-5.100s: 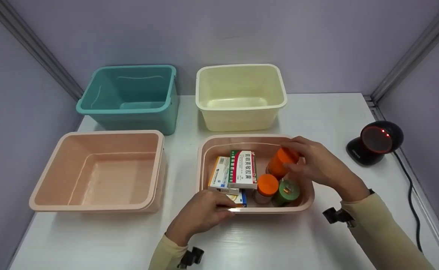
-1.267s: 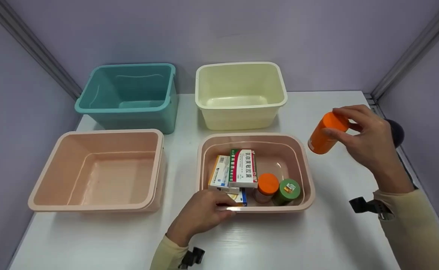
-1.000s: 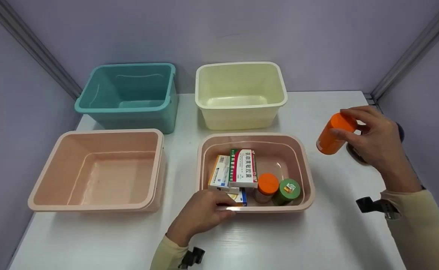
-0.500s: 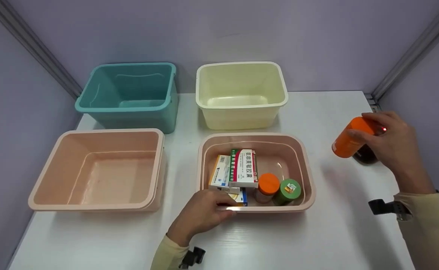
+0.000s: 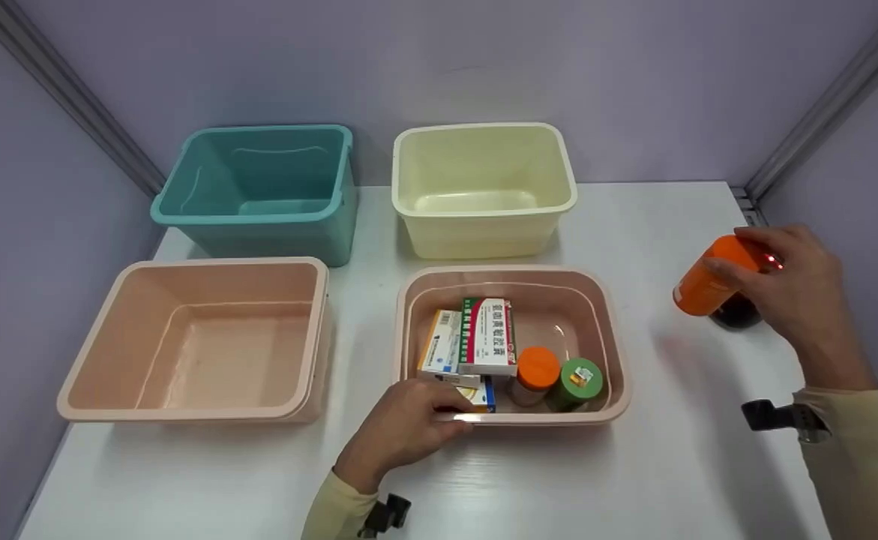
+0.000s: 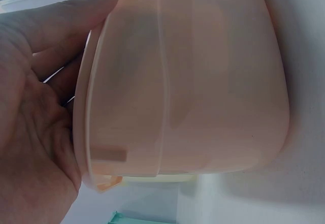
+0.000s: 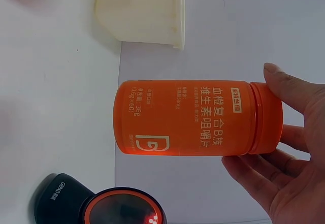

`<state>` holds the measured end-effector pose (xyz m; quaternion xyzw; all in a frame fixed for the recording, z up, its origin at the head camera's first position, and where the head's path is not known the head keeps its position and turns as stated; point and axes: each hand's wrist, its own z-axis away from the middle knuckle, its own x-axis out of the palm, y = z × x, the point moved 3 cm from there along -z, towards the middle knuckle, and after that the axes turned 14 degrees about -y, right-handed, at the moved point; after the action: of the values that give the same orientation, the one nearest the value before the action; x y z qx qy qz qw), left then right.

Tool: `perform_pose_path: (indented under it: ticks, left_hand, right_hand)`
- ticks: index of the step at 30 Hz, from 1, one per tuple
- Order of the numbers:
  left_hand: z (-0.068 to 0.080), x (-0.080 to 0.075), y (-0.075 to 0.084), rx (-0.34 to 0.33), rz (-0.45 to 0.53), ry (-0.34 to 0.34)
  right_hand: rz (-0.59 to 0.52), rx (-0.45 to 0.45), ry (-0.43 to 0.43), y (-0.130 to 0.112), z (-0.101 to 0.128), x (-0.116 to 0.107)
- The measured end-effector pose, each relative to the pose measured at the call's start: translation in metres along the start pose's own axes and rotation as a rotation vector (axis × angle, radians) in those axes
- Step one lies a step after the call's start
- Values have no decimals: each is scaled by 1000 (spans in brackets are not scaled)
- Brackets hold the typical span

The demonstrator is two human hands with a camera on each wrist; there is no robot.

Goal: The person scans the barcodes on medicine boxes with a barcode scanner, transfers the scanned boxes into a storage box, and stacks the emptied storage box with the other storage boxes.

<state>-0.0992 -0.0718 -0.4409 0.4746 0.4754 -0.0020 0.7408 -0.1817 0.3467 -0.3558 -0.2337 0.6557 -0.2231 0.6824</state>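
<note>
My right hand [image 5: 802, 292] holds an orange vitamin tablet bottle [image 5: 708, 279] by its cap end, tilted in the air at the right. In the right wrist view the bottle [image 7: 188, 117] shows its white printed label, with the thumb and fingers around the cap. Close to it is a black desktop scanner [image 5: 737, 311] with red lights, partly hidden by bottle and hand. My left hand [image 5: 405, 420] pinches the front rim of the right pink bin [image 5: 615, 360]. Inside lie several medicine boxes [image 5: 487, 337], an orange-capped bottle [image 5: 536, 371] and a green-capped bottle [image 5: 577, 382].
To the left stands another pink bin [image 5: 315, 337] with nothing seen inside. Behind are a teal bin [image 5: 259, 220] and a cream bin [image 5: 483, 236], likewise without contents. Grey-purple walls [image 5: 446, 67] enclose the white table [image 5: 206, 480] at the back and sides.
The orange bottle was lifted out of the right pink bin and carried right to the scanner, slowing over the last half second. My left hand has stayed on the rim.
</note>
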Motion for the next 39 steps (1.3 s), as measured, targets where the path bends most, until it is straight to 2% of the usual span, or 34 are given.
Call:
perform_pose_path:
  ticks: [14,25,39]
  left_hand:
    - [0,1,-2,-31,24,-14]
    - [1,1,-1,-15,11,-2]
    - [0,0,0,-27,13,-25]
  right_hand:
    - [5,-57,15,-20,-2,3]
    - [6,-162,55,-44,-12,5]
    - [36,-240,-1,-70,-26,9]
